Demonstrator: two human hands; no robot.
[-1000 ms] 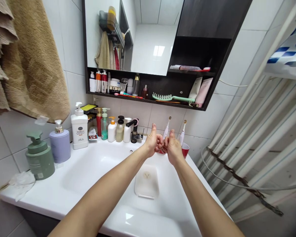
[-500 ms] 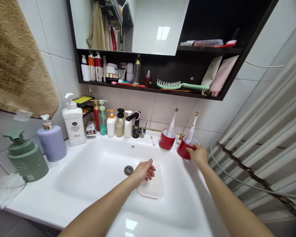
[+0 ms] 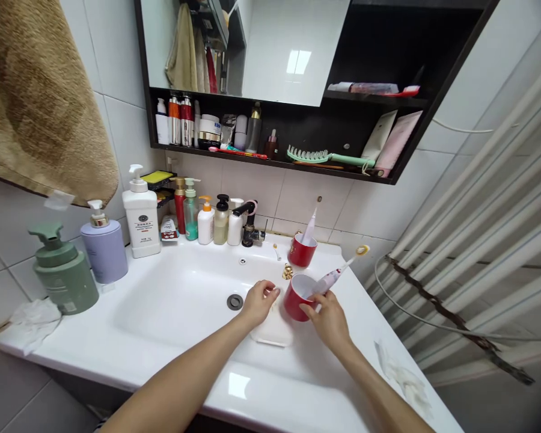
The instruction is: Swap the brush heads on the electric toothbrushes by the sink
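My right hand (image 3: 329,319) grips a red cup (image 3: 292,302) by its right side, holding it over the sink basin (image 3: 162,313). The cup has a white inside and a gold handle (image 3: 287,272) on its far left. A white-and-pink electric toothbrush (image 3: 329,279) leans out of it to the right. My left hand (image 3: 259,302) hovers just left of the cup, fingers loosely bent, with nothing visible in them. Below both hands a flat cream-coloured slab (image 3: 273,334) lies in the basin, partly covered by the left hand and the cup.
A second red cup (image 3: 301,254) with a toothbrush (image 3: 309,228) stands on the back ledge. The black faucet (image 3: 249,225) is left of it, beside several pump bottles (image 3: 206,224). Crumpled tissue (image 3: 403,376) lies on the right rim. A dark cabinet (image 3: 270,162) overhangs the ledge.
My right hand has brought the cup and toothbrush from the right back ledge leftward and nearer, over the basin. The toothbrush leans further right. My left hand stays near the slab.
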